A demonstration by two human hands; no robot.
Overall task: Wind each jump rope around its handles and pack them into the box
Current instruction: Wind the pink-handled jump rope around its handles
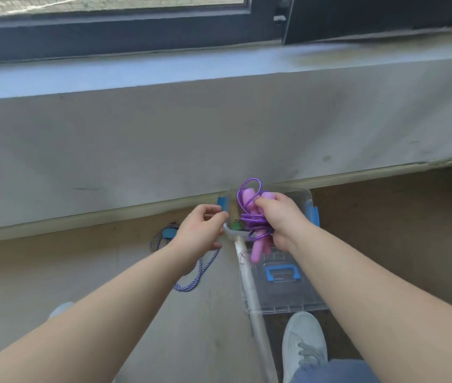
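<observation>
My right hand [278, 217] grips a purple jump rope [253, 217], its cord wound round the two pink-purple handles, with a loop sticking up. The bundle hangs over the clear plastic box [302, 197] with blue clips by the wall. My left hand [201, 229] sits just left of the bundle with fingers curled; whether it pinches the cord I cannot tell. A blue and white braided jump rope [191, 275] with a blue handle lies loose on the floor under my left wrist. Something green and a wooden handle show inside the box.
The clear box lid [280, 283] with a blue handle lies on the floor in front of the box. A white pole [249, 283] runs from the box toward me. My white shoe [303, 346] is at the bottom. A low grey wall stands behind the box.
</observation>
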